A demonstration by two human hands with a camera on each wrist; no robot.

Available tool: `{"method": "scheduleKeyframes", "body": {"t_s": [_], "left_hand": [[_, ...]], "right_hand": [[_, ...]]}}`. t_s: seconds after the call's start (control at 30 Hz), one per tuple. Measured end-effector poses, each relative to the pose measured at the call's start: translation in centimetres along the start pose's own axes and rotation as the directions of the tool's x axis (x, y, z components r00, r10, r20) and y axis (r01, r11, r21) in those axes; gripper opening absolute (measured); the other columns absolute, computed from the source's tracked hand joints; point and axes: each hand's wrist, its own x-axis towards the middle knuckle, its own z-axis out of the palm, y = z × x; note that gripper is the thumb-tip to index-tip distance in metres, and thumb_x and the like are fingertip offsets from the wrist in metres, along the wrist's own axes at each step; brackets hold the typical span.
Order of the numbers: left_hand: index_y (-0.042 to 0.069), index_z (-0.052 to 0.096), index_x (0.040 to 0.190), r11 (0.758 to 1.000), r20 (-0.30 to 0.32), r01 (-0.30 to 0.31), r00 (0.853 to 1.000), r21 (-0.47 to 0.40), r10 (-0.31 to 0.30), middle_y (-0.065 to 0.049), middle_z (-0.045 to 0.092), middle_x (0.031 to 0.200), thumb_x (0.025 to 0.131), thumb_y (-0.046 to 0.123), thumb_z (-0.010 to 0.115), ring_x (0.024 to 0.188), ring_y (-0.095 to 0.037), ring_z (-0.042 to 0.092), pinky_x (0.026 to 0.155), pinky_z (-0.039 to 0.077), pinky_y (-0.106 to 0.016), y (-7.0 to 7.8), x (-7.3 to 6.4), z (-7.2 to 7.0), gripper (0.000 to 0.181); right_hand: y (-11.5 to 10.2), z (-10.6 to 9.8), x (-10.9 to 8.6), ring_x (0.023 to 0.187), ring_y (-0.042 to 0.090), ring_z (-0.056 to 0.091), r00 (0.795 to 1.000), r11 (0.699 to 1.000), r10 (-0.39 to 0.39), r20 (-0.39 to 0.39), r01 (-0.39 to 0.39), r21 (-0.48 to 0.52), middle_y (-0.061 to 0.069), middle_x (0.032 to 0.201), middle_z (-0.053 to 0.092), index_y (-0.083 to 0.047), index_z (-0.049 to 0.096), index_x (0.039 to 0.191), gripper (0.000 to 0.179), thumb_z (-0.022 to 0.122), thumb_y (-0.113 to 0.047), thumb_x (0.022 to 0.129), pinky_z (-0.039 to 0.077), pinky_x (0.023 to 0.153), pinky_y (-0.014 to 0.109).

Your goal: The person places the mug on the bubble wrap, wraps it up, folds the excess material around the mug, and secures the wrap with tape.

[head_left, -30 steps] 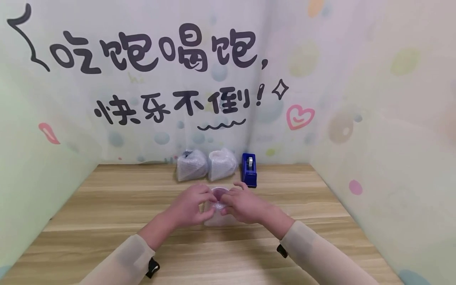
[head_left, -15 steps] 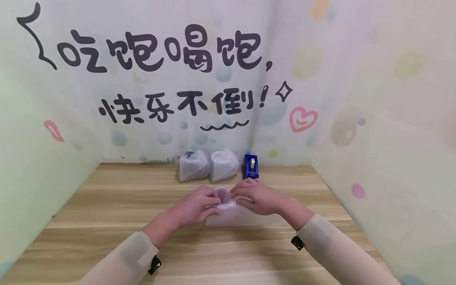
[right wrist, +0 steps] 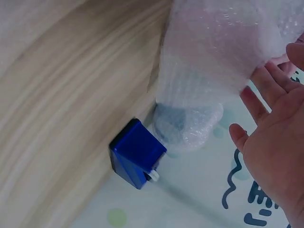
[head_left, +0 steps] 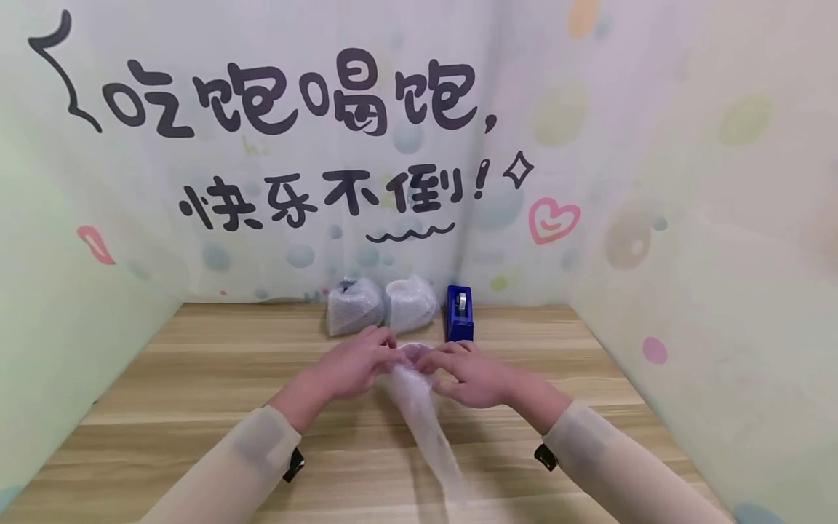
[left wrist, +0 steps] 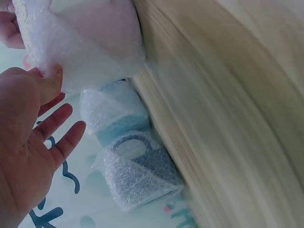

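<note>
A pinkish cup (head_left: 414,349) stands on the table, its round mouth towards me and its body covered by bubble wrap (head_left: 419,415). A loose strip of the wrap trails down towards the near edge. My left hand (head_left: 356,365) is at the left of the mouth, thumb and forefinger pinching the wrap; its other fingers spread free in the left wrist view. On the right side, my right hand (head_left: 476,375) pinches the wrap by the rim with its fingers reaching into the mouth. The wrap hides most of the cup in both wrist views.
Behind the hands, two bubble-wrapped bundles (head_left: 355,307) stand against the printed wall; one shows a mug-like handle (left wrist: 130,137) in the left wrist view. A blue tape dispenser (head_left: 460,311) is to their right. Walls enclose the wooden table (head_left: 216,407) left and right.
My right hand moved right, away from the rim, then came back to it. The wrap's loose part, earlier stretched flat to the right, now hangs towards me. My left hand stays near the rim.
</note>
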Motion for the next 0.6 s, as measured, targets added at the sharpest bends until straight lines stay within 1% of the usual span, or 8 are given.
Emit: {"method": "scheduleKeyframes", "body": {"t_s": [0.1,0.2,0.27,0.37,0.4,0.47,0.53,0.6], "left_hand": [[0.022,0.082,0.128,1.000,0.014,0.003,1.000,0.007,-0.003,-0.006,0.068,0.117,0.101,0.007,0.076,0.103,-0.024,0.062,0.088,0.059,-0.039,0.0,0.3,0.0,0.032],[0.017,0.079,0.136,1.000,0.031,0.018,0.999,-0.012,-0.018,-0.010,0.069,0.125,0.102,0.009,0.071,0.108,-0.028,0.067,0.092,0.061,-0.043,0.2,0.3,0.2,0.036],[0.015,0.075,0.143,0.998,0.059,0.057,0.997,-0.041,-0.055,-0.013,0.068,0.133,0.105,0.019,0.067,0.114,-0.031,0.069,0.098,0.061,-0.048,0.5,0.1,0.4,0.039],[0.014,0.068,0.151,0.987,0.102,0.143,0.986,-0.071,-0.135,-0.015,0.066,0.142,0.107,0.042,0.062,0.123,-0.034,0.068,0.104,0.058,-0.054,1.1,0.0,0.6,0.052],[0.015,0.068,0.151,0.984,0.105,0.165,0.982,-0.070,-0.157,-0.014,0.066,0.142,0.108,0.050,0.062,0.123,-0.033,0.068,0.104,0.058,-0.054,1.2,0.0,0.7,0.055],[0.016,0.070,0.149,0.977,0.102,0.204,0.975,-0.069,-0.197,-0.012,0.067,0.139,0.106,0.058,0.063,0.119,-0.031,0.069,0.100,0.059,-0.052,1.5,0.3,0.9,0.060],[0.018,0.072,0.146,0.968,0.099,0.241,0.967,-0.068,-0.234,-0.010,0.068,0.137,0.104,0.060,0.065,0.114,-0.029,0.070,0.095,0.060,-0.049,1.7,0.7,1.0,0.060],[0.019,0.075,0.142,0.958,0.102,0.277,0.958,-0.073,-0.269,-0.008,0.069,0.136,0.101,0.061,0.069,0.110,-0.027,0.070,0.091,0.061,-0.046,1.8,1.1,1.0,0.059]], "right_hand": [[0.3,0.9,0.0,0.146,0.034,0.054,0.999,1.000,-0.024,-0.037,0.024,-0.007,0.005,0.146,0.069,-0.015,0.063,0.142,0.035,0.064,-0.019,0.108,0.032,0.124,0.065],[0.5,2.2,0.3,0.137,0.033,0.062,0.988,0.993,-0.088,-0.124,0.078,-0.089,0.005,0.138,0.073,-0.012,0.065,0.137,0.032,0.070,-0.015,0.106,0.036,0.122,0.064],[0.6,3.1,0.6,0.130,0.030,0.067,0.974,0.985,-0.123,-0.190,0.097,-0.139,0.004,0.130,0.075,-0.010,0.066,0.131,0.028,0.073,-0.014,0.104,0.039,0.119,0.063],[0.7,4.0,0.9,0.120,0.028,0.071,0.954,0.980,-0.143,-0.263,0.100,-0.171,0.005,0.120,0.077,-0.008,0.064,0.124,0.026,0.075,-0.010,0.101,0.041,0.117,0.064],[0.7,4.2,1.0,0.118,0.027,0.072,0.949,0.980,-0.147,-0.280,0.101,-0.173,0.004,0.117,0.077,-0.007,0.064,0.123,0.026,0.076,-0.009,0.100,0.042,0.117,0.063],[0.7,4.4,1.0,0.115,0.026,0.073,0.938,0.980,-0.152,-0.310,0.102,-0.172,0.004,0.113,0.078,-0.007,0.063,0.121,0.027,0.077,-0.008,0.098,0.043,0.116,0.063],[0.7,4.6,1.0,0.115,0.026,0.073,0.926,0.975,-0.168,-0.339,0.105,-0.195,0.003,0.112,0.078,-0.008,0.063,0.120,0.028,0.079,-0.009,0.097,0.045,0.114,0.061],[0.8,4.7,0.8,0.119,0.029,0.071,0.907,0.967,-0.197,-0.373,0.116,-0.228,0.005,0.116,0.077,-0.008,0.066,0.120,0.031,0.083,-0.009,0.095,0.048,0.111,0.059]]}}
